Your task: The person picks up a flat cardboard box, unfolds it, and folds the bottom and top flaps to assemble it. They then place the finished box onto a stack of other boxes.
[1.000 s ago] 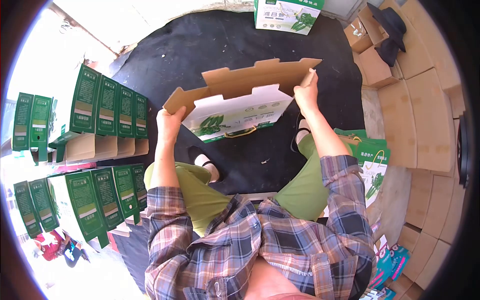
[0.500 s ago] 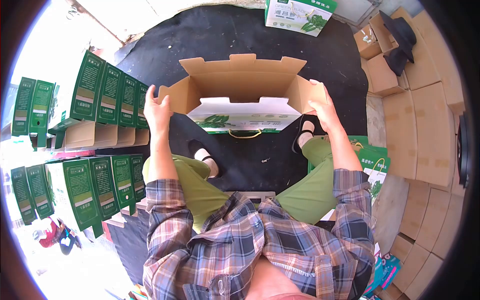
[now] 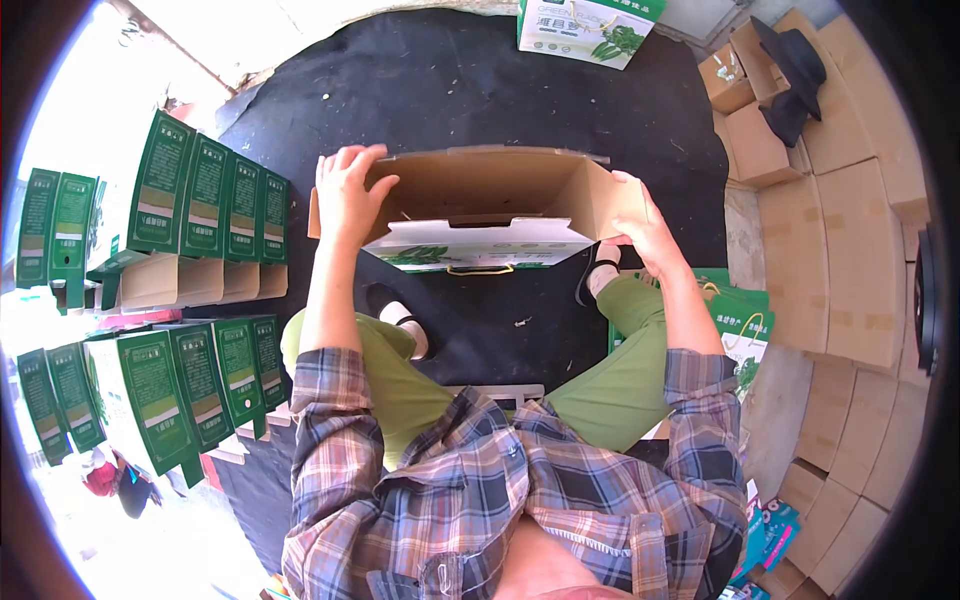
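An open-topped gift box (image 3: 500,240), brown cardboard inside and white with green leaf print outside, stands in front of me above the black floor covering. A yellow rope handle (image 3: 480,269) hangs on its near side. My left hand (image 3: 348,195) is over the box's left end, thumb towards the inside and fingers bent at the far left corner. At the other end, my right hand (image 3: 645,232) grips the right end flap (image 3: 612,205), thumb on its near side. The near top flap stands up, while the far wall's top flap looks folded down. The box's bottom is partly shadowed.
Several green printed boxes (image 3: 165,185) stand in two rows at my left. Another gift box (image 3: 588,30) is at the far edge of the black floor covering (image 3: 450,90). Brown cartons (image 3: 850,260) are stacked at the right, with a black hat (image 3: 795,70) on them. Flat green packaging (image 3: 740,320) lies by my right leg.
My left hand has moved from beside the left flap forward and right onto the box's left end. The far top flap has gone from upright to folded. My right hand stays on the right flap.
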The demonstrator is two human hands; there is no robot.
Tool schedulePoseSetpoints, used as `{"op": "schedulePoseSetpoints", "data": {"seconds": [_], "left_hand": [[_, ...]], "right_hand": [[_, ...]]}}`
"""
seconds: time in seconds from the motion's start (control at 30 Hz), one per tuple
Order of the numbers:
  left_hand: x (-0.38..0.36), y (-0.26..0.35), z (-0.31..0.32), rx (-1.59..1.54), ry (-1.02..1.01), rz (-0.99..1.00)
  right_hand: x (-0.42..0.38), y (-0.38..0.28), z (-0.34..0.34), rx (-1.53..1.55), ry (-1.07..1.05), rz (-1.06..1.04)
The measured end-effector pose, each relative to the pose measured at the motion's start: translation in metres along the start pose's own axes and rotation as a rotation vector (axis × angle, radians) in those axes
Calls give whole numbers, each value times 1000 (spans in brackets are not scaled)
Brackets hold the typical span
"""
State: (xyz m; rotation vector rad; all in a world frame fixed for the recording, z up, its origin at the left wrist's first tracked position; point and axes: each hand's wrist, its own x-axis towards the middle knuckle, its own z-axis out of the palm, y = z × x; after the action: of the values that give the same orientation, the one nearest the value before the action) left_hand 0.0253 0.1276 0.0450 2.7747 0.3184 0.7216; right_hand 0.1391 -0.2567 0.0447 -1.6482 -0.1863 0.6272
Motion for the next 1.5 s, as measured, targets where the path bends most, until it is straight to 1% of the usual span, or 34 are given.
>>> {"op": "schedulePoseSetpoints", "data": {"seconds": [0.07,0.1,0.13,0.2,0.23,0.3,0.37,0.4,0.47,0.5,0.53,0.6,0.63,0.7,0.77,0.8,0.87,0.93,0.97,1.0,1.07,1.1,1.13,1.2,1.23,1.27,1.3,1.33,1.37,1.4,1.47,1.5], "left_hand": [[-6,-5,-6,-220,-244,-10],[-12,-4,-4,-321,-243,-20],[-17,-6,-4,-277,-386,-48],[-27,-9,-5,-101,-527,11],[-30,-9,-5,-102,-532,12],[-33,-9,-5,-100,-605,27],[-34,-8,-5,-73,-628,28],[-35,-7,-5,-43,-646,27],[-35,-5,-5,-45,-658,15],[-34,-1,-7,-38,-658,24],[-35,1,-8,-30,-658,34],[-38,5,-9,-40,-627,46],[-39,8,-12,-26,-590,62],[-36,11,-20,-6,-550,78],[-35,11,-29,-85,-107,138],[-33,19,-42,-106,65,116],[-37,5,-52,-87,315,91],[-44,-18,-48,-392,342,-152],[-51,-31,-41,-660,272,-244],[-53,-33,-43,-937,116,-304],[-59,-35,-46,-971,-157,-281],[-60,-31,-44,-985,-322,-258],[-64,-35,-37,-983,-441,-224],[-66,-32,-24,-834,-560,-153],[-68,-32,-14,-738,-509,-99],[-68,-33,-3,-738,-508,-102],[-63,-31,2,-591,-446,-133],[-61,-28,7,-444,-384,-163],[-60,-23,13,-433,-317,-224],[-58,-20,17,-433,-316,-223],[-58,-19,27,-347,-258,-253],[-61,-19,35,-258,-177,-162]], "right_hand": [[0,0,-1,-12,24,5],[0,-1,0,-51,27,1],[-1,-3,2,-91,31,-3],[-4,-6,3,-112,26,15],[-2,-6,3,-135,5,17],[-4,-5,5,-157,-14,24],[-7,-3,14,-113,-52,-237],[-6,-2,13,-113,-53,-230],[2,-2,10,-32,-343,-261],[8,4,12,-208,-303,-213],[14,11,14,-206,-305,-208],[24,19,20,-643,-222,-144],[22,23,23,-774,-232,-160],[23,28,27,-788,-232,-179],[27,34,27,-791,-245,-195],[26,33,27,-790,-249,-196],[24,31,27,-770,-247,-172],[24,31,25,-761,-256,-167],[25,31,26,-752,-263,-162],[26,31,26,-751,-267,-163],[27,31,28,-792,-226,-231],[28,33,28,-790,-227,-231],[29,34,27,-795,-220,-240],[29,36,26,-802,-213,-245],[30,35,26,-767,-221,-221],[31,35,27,-730,-230,-197],[35,39,26,-731,-232,-199],[41,43,26,-623,-204,-167],[45,48,24,-514,-175,-133],[45,46,25,-515,-175,-135],[45,45,29,-699,-81,-253],[41,39,34,-699,-80,-252]]}}
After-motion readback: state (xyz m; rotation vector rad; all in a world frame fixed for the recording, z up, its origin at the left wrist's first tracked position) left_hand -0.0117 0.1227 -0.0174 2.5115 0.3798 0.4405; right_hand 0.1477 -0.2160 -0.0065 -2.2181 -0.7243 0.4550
